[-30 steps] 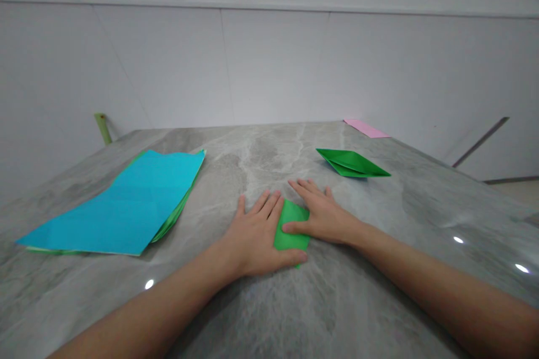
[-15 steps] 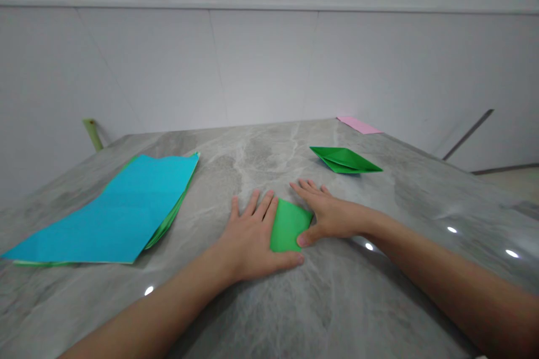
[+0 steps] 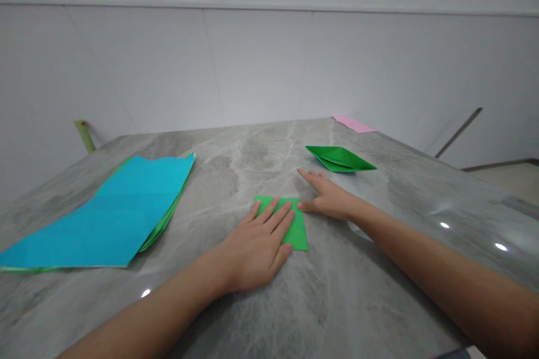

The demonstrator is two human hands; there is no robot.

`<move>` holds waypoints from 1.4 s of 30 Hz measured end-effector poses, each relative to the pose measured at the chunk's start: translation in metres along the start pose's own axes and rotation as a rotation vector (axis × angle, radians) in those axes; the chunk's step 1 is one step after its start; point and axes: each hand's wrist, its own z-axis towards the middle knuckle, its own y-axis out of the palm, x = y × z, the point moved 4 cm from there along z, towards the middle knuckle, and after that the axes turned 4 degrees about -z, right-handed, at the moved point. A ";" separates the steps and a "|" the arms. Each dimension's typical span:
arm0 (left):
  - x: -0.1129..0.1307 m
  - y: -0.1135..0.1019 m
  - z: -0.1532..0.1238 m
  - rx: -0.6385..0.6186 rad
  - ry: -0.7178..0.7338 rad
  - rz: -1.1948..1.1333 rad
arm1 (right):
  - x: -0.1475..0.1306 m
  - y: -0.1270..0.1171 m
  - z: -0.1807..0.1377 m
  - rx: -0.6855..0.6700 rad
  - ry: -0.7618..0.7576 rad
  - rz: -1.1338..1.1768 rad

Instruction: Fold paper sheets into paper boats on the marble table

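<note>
Nearest, the left hand (image 3: 256,247) lies palm down, its grip spread flat, the fingers pressing a folded green paper (image 3: 300,235) onto the grey marbled tabletop (image 3: 337,303). Just beyond it the right hand (image 3: 330,200) rests flat as well (grip wide, holding nothing), with its thumb touching the paper's far right corner. Off to the left lies a stack of sheets (image 3: 113,207), a blue one on top. Farther back sits a green paper boat (image 3: 339,158), well apart from the hands, and a pink sheet (image 3: 353,123) lies at the far edge.
</note>
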 end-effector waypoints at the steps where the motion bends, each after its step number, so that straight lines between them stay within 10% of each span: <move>1: 0.000 0.000 0.001 -0.011 -0.001 -0.011 | 0.001 0.001 0.002 0.023 0.004 0.001; 7: 0.002 -0.006 -0.001 -0.011 0.042 -0.074 | 0.004 -0.005 0.008 0.084 0.017 -0.017; 17: -0.004 -0.014 -0.002 0.158 -0.022 -0.122 | -0.004 -0.006 -0.022 -0.274 -0.088 -0.133; 26: -0.006 0.000 0.004 -0.017 -0.090 0.046 | -0.006 0.005 -0.007 -0.124 0.039 -0.110; 42: -0.014 0.004 0.009 0.033 -0.191 -0.008 | -0.007 0.011 0.021 -0.009 0.093 -0.161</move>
